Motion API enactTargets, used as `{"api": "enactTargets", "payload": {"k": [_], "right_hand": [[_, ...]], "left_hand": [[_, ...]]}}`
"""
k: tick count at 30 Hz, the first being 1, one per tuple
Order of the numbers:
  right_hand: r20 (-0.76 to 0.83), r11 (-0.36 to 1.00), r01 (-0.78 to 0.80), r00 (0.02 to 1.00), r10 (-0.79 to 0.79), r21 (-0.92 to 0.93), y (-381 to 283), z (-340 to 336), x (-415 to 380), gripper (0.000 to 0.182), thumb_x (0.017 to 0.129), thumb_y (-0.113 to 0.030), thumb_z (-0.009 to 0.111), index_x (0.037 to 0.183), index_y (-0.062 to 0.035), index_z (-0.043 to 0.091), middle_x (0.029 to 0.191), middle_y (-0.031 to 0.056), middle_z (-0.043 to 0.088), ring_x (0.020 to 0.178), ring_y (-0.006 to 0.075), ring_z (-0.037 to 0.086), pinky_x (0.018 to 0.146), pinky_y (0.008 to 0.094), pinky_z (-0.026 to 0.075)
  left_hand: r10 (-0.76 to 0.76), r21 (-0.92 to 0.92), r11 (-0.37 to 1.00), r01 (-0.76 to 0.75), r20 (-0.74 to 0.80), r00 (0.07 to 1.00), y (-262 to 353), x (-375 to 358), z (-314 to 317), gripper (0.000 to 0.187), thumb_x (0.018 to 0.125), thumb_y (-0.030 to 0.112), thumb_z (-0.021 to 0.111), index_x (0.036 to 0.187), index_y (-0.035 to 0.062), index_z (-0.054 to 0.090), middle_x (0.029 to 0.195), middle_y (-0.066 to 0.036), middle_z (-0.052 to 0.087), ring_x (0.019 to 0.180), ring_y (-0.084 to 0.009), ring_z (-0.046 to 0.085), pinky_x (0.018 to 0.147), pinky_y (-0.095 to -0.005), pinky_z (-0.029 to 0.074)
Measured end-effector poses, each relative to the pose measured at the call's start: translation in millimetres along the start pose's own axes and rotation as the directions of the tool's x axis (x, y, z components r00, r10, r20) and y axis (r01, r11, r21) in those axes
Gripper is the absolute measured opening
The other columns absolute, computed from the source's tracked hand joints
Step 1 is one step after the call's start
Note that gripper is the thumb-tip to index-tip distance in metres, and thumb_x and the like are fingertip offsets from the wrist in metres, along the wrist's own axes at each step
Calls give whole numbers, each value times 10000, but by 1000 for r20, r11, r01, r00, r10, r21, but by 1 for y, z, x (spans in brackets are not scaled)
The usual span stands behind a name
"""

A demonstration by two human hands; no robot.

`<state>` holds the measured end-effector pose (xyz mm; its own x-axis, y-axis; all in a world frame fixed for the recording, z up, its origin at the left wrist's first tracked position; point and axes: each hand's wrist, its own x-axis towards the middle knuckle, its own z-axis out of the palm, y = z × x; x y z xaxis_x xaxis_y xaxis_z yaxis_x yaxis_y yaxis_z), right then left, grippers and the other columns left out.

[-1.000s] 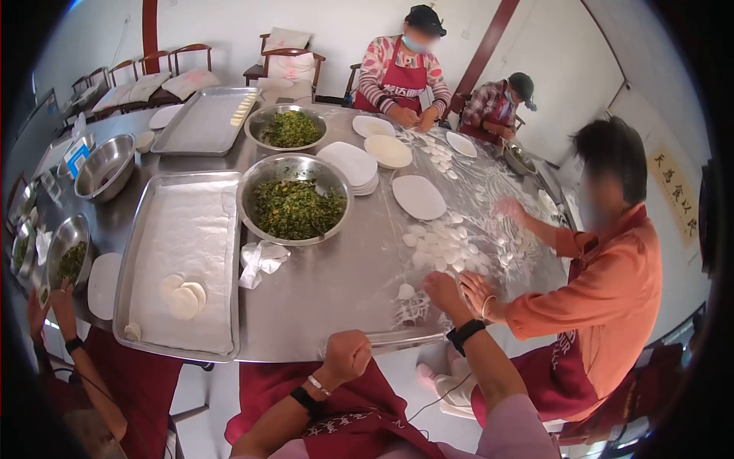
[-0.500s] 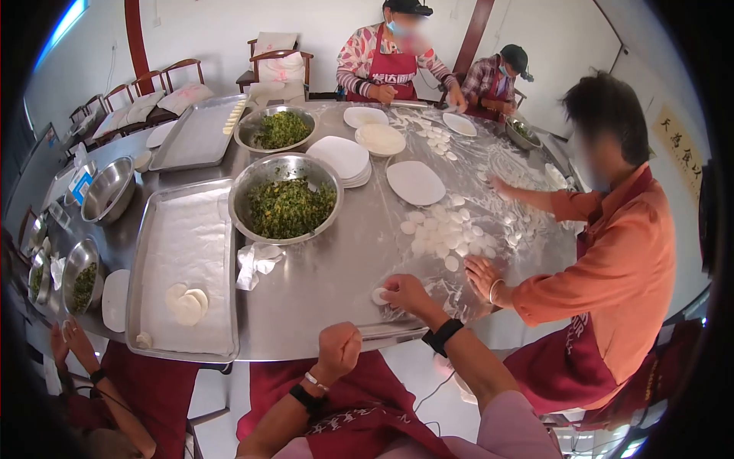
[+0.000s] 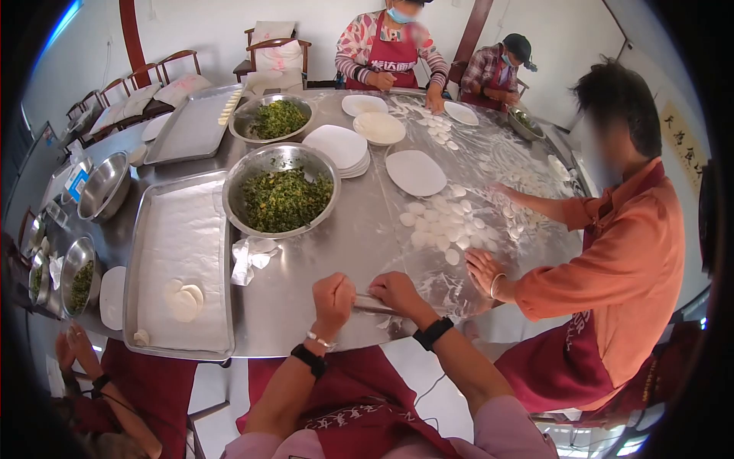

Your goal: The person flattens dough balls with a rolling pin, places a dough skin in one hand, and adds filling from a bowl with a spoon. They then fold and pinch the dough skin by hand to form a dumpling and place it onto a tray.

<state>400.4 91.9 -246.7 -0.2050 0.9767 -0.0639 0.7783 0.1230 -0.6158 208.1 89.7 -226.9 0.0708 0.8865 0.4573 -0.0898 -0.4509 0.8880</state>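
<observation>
A metallic rolling pin (image 3: 371,304) spans the gap between my two fists, low over the near edge of the steel table. My left hand (image 3: 334,300) is closed around its left end. Fingers curled, my right hand (image 3: 395,291) grips toward the other end and hides part of it. Any dough under the pin is out of sight. Flattened dough rounds (image 3: 436,222) lie loosely heaped on the floured steel, beyond my right hand.
A co-worker's hand (image 3: 483,269) rests on the table at my right. Ahead stand a large bowl of chopped green filling (image 3: 281,200) and white plates (image 3: 336,147). To the left, a lined metal tray (image 3: 180,237) holds several dough wrappers (image 3: 184,304). A crumpled tissue (image 3: 251,258) lies beside it.
My left fist has risen from the table edge to the rolling pin. My right hand has gone from pinching a small dough round to gripping the pin. The view has shifted slightly.
</observation>
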Motion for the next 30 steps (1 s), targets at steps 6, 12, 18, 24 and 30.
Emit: {"api": "enactTargets", "payload": {"k": [6, 12, 18, 24, 30], "right_hand": [[38, 996, 31, 999, -34, 79, 9, 4, 13, 203, 804, -232, 684, 882, -49, 722, 799, 159, 692, 764, 330, 665, 720, 415, 510], [182, 972, -143, 977, 109, 185, -14, -4, -5, 207, 787, -243, 724, 848, -46, 710, 786, 138, 698, 738, 278, 669, 701, 376, 512], [91, 995, -64, 994, 57, 77, -2, 1, 4, 229, 797, -245, 697, 879, -31, 704, 797, 151, 689, 742, 305, 658, 707, 386, 510], [33, 995, -19, 999, 15, 98, -7, 2, 17, 215, 790, -243, 684, 872, -46, 711, 837, 148, 701, 796, 326, 664, 740, 407, 513], [171, 978, -84, 984, 51, 189, -7, 3, 8, 206, 792, -231, 682, 885, -51, 716, 815, 141, 696, 774, 320, 662, 720, 392, 511]], "left_hand": [[-23, 76, 997, 20, 36, 999, -4, 0, -5, 268, 866, 49, 454, 612, 15, 532, 556, -85, 561, 491, -180, 536, 491, -316, 417], [127, 117, 981, -154, 212, 969, 29, -54, -21, 202, 805, 50, 509, 604, 37, 499, 546, -106, 491, 465, -251, 496, 461, -363, 378], [20, 78, 997, -26, 77, 997, 2, 1, -9, 263, 869, 53, 478, 608, 23, 495, 528, -109, 478, 444, -239, 481, 453, -349, 370], [-18, 33, 999, 15, 75, 997, -2, 2, -6, 236, 848, 48, 491, 615, 16, 499, 546, -113, 497, 463, -241, 492, 463, -354, 376], [110, 109, 984, -141, 252, 962, 38, -55, -22, 181, 804, 39, 498, 625, 40, 524, 568, -123, 489, 485, -318, 485, 469, -397, 382]]}}
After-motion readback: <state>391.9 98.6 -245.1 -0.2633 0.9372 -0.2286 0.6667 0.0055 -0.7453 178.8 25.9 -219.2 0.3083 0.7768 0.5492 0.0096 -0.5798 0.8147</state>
